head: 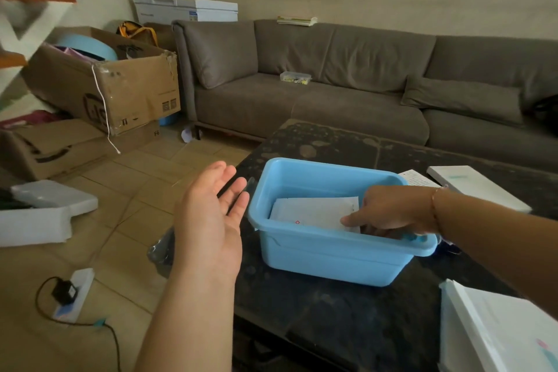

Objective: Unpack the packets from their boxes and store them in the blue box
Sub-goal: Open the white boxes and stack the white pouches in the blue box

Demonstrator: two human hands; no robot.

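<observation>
The blue box stands on the dark table. Inside it lies a white packet with a small red cross mark. My right hand reaches over the box's right rim and pinches the packet's right end, thumb on top. My left hand hovers just left of the box, palm up, fingers straight, holding nothing. A white packet box sits at the table's near right corner. Another white box lies flat behind my right arm, with a printed leaflet beside it.
A grey sofa wraps the table's far side, with a small clear container on its seat. Cardboard boxes and white foam pieces crowd the tiled floor at left. A power strip with a cable lies near my left arm.
</observation>
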